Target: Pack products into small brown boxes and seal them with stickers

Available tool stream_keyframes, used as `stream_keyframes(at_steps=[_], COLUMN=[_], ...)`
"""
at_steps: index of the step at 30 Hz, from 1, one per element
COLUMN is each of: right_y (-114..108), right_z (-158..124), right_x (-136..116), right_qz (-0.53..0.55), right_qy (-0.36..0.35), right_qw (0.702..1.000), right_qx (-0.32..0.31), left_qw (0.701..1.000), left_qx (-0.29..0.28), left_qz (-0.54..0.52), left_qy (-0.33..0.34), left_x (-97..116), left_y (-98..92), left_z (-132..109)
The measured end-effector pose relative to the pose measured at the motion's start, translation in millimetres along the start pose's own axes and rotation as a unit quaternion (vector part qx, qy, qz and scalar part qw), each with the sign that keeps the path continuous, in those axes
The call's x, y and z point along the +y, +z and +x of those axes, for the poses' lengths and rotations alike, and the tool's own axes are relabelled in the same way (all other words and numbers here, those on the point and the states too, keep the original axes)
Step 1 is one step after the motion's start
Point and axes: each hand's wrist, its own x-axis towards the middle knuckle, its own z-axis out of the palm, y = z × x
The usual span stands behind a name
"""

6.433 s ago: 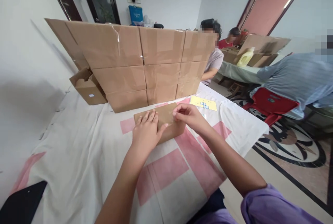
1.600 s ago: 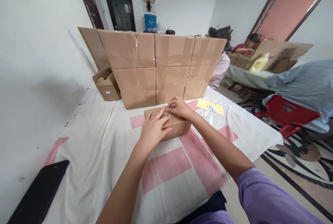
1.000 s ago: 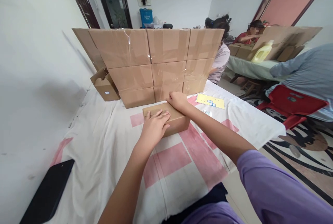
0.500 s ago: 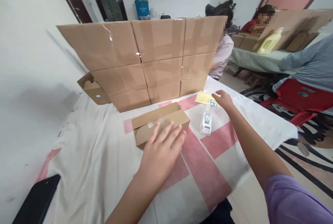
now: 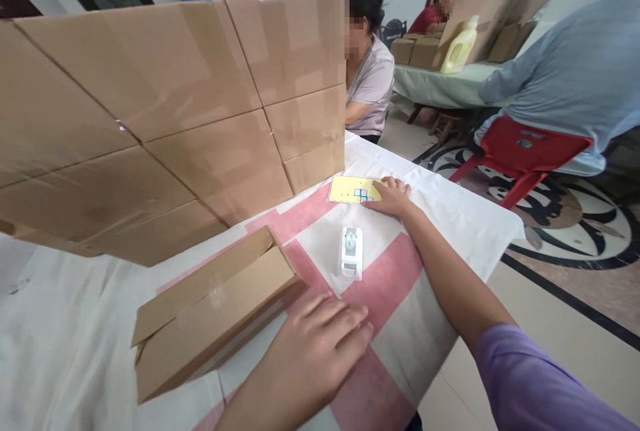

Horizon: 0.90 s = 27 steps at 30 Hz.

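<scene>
My right hand [image 5: 393,196] rests on the right end of a yellow sheet [image 5: 345,189] printed with blue squares. Its thumb lies along the sheet's near edge and the fingers are spread, so the hand looks open. In front of the sheet a small white device with a clear window [image 5: 351,254] stands on the cloth. My left hand [image 5: 325,337] hovers low over the table, fingers loosely bent and holding nothing. Left of that hand lies a closed cardboard box [image 5: 215,311] with clear tape across its top flaps.
A wall of taped cardboard boxes [image 5: 200,97] stands across the table's back. White and pink cloth [image 5: 385,277] covers the table. A person [image 5: 370,77] sits beyond the wall. At right, another person sits on a red chair [image 5: 535,144] near a yellow jug [image 5: 460,47].
The view has swung right and closer. My left hand has come off the box top to its right side. My right hand has lowered onto the yellow sheet.
</scene>
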Motion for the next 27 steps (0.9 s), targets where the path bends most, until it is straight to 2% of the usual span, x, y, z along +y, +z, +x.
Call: stream_keyframes(at_steps=[3,9,21,27], right_y=[-3.8,-9.8,-4.0,0.3], right_z=[-5.0,-16.1,-13.0,-11.5], right_x=[-1.1,-16.6,-28.1,-34.3], right_qz=[-0.012,-0.004,-0.016,-0.018], right_qy=[-0.024,-0.028,-0.110,-0.079], right_qw=[1.000,0.998,0.992,0.991], right_qx=[-0.008,0.051,0.053,0.105], left_qw=[1.000,0.999,1.000,1.000], left_qx=[0.004,0.017,0.010,0.007], left_qz=[-0.010,-0.026,-0.004,0.023], left_qy=[0.012,0.021,-0.001,-0.002], left_x=[3.9,4.2,-7.3,-8.2], left_y=[6.9,12.5,9.7,4.9], left_z=[22.7,46.7,33.4,33.6])
